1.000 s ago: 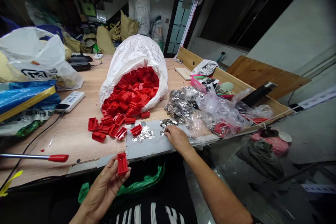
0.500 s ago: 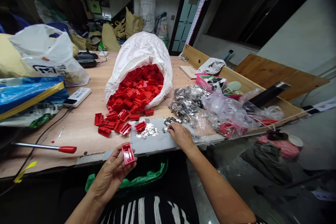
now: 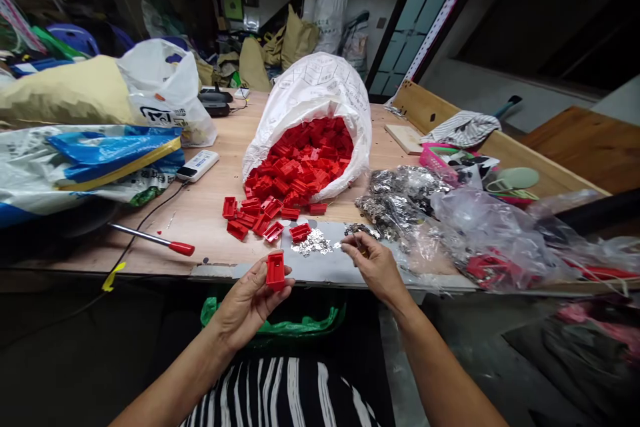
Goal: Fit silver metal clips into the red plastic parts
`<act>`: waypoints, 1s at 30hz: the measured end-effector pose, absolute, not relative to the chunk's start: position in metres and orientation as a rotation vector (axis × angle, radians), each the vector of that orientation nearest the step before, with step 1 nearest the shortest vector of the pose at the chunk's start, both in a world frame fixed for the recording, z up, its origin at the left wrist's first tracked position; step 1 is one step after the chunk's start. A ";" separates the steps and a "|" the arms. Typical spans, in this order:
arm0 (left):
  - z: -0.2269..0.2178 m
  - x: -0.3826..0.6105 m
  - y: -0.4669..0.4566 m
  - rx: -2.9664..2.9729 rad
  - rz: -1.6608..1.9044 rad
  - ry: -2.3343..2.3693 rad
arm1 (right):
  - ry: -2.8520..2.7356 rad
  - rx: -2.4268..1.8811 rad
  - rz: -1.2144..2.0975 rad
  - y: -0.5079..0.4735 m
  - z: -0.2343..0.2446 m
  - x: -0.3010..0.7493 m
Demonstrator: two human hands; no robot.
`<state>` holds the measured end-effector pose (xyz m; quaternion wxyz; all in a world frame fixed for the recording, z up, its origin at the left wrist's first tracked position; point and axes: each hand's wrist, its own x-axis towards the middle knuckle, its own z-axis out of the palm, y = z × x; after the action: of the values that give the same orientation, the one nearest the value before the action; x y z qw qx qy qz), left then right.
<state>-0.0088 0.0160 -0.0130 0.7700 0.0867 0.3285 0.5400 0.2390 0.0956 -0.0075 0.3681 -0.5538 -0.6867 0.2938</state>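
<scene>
My left hand (image 3: 250,300) holds a small red plastic housing (image 3: 275,271) upright, its hollow side facing me, just in front of the table edge. Over the grey board (image 3: 310,270), the fingers of my right hand (image 3: 375,267) are pinched, with a small shiny metal piece (image 3: 337,245) at their tips. Left of that hand is a spread of flat silver metal pieces (image 3: 314,242). Darker metal pieces (image 3: 361,229) lie just behind the right hand. One red housing (image 3: 300,233) rests at the silver pieces' edge, and several more (image 3: 250,217) lie loose.
A white sack (image 3: 320,80) on its side spills red housings. To the right are clear bags of metal parts (image 3: 405,193), a pink basket (image 3: 435,161) and a wooden tray wall (image 3: 540,163). A red-handled lever (image 3: 181,248) and a white power strip (image 3: 199,165) are left.
The view has turned left, shifting everything rightward in the picture. My right hand has drawn back slightly from the dark metal pieces, fingers pinched. My left hand still holds the red housing, now more upright.
</scene>
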 end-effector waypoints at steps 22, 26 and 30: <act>-0.018 -0.008 0.009 0.243 1.076 0.757 | -2.424 -0.739 0.584 0.075 0.012 0.167; -0.017 -0.006 0.008 0.224 1.060 0.764 | -2.532 -0.708 0.536 0.075 0.016 0.171; -0.016 -0.006 0.007 0.139 1.048 0.748 | -2.602 -0.692 0.530 0.075 0.018 0.172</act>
<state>-0.0063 0.0072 -0.0159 0.7976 0.0648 0.3484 0.4882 0.1722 0.0750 0.0177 0.1976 -0.2473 -0.9295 0.1893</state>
